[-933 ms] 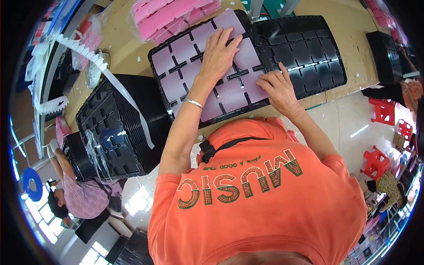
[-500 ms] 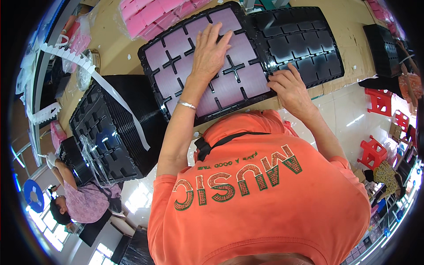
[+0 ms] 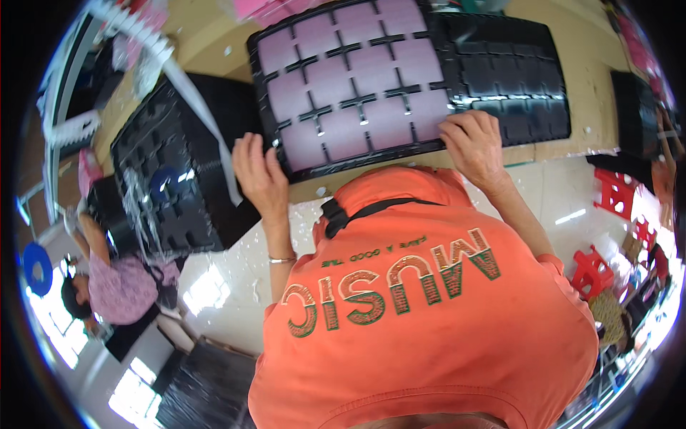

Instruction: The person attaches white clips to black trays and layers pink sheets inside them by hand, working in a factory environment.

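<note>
Tray (image 3: pixel 361 161) — v. glossy plast.

From the person's head, we look steeply down through a wide fisheye, close above the worktop (image 3: pixel 592 93).

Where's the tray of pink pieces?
In the head view's upper middle, the pink-filled tray lies right of the tray stack and left of the glossy tray.

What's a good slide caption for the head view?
Left hand and right hand flank the near edge of a black tray with pinkish-purple lining.
</note>
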Available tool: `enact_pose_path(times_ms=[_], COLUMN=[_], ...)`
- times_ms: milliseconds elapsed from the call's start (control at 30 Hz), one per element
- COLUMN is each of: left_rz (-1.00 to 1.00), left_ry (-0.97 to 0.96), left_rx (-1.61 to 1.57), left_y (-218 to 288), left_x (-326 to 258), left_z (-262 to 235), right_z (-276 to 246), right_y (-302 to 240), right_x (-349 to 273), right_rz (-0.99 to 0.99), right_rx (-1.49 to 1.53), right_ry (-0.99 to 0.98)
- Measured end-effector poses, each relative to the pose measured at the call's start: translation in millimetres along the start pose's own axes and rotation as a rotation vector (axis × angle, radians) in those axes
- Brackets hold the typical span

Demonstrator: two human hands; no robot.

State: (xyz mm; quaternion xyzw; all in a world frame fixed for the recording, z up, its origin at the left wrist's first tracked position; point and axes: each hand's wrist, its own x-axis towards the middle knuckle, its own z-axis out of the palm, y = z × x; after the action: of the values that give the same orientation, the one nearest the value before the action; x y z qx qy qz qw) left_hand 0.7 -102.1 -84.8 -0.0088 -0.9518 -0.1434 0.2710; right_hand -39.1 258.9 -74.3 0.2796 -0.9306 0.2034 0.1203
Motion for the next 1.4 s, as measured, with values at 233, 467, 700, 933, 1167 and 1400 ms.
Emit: enact_pose_path(times_ms=[233, 467, 700, 933, 1167, 1400], left_rz=[0.17, 0.202, 0.258, 0.206, 0.215, 0.192], left_ry=[-0.289, -0.273, -0.295, -0.301, -0.072, -0.263], left_rx=[-0.102, 0.021, -0.039, -0.09, -0.072, 0.112], left_y=[35.6, 12.5, 8.4, 7.6, -5.4, -42.0], left_x=[-36.1, -47.2, -41.4, -31.5, 79.2, 100.3], left_z=[6.5, -6.9, 9.3, 1.9, 52.7, 104.6], right_z=[25.3, 6.5, 14.3, 13.6, 29.4, 62.8], right_y=[4.6, 11.0, 12.5, 22.1, 48.5, 83.5], right_x=[8.9, 3.7, 0.9, 9.1, 109.7, 141.9], right_rz=[-0.129, -0.091, -0.132, -0.208, -0.123, -0.187], right_rx=[-0.034, -0.206, -0.205, -0.143, -0.193, -0.376], right_ry=[-0.037, -0.045, -0.044, -0.056, 0.204, 0.003])
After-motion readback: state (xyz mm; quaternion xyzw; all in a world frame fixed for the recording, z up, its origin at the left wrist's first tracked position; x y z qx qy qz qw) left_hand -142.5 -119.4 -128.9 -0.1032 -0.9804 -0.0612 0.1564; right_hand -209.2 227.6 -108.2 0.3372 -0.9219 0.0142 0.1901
